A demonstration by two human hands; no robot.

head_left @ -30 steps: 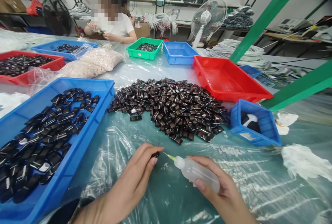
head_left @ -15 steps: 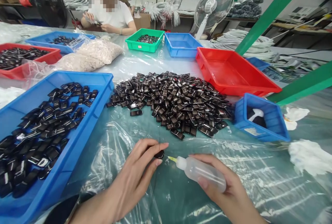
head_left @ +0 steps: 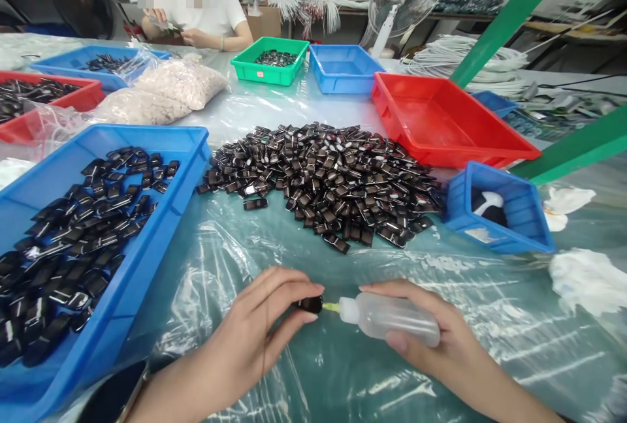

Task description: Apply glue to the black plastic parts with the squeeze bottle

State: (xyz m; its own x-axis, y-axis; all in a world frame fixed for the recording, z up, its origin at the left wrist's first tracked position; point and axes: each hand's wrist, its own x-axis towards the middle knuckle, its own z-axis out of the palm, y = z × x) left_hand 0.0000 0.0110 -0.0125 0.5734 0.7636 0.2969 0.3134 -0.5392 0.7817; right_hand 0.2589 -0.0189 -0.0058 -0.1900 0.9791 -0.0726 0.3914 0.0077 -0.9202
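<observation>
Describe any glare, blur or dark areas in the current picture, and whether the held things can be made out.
Head view: white glare streaks the plastic sheet; head view: bright glints dot the pile; head view: the far upper-right corner is dark, and mosaic blocks cover part of the co-worker; head view: bottle and black piece remain recognizable.

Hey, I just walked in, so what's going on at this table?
A person's left hand pinches a small black piece, while the right hand holds a translucent bottle, its yellow tip pointed at the piece. Whether anything is coming out can't be seen. A pile of similar dark pieces lies ahead, and a blue tray at left holds more. Across the table sits someone in a white top.
</observation>
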